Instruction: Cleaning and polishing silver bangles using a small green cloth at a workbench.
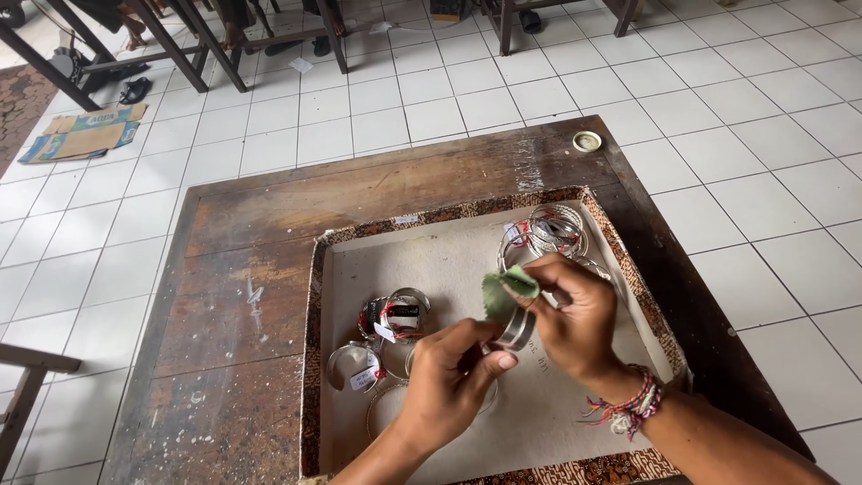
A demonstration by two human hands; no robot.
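Head view: left hand pinches half-hidden silver bangle; right hand pinches green cloth.

I read this as a small craft workshop, likely for jewellery: a worn, paint-flecked wooden table stands on a white tiled floor, bearing a shallow tray of tagged silver bangles. Far left I see more dark table legs and flattened cardboard.
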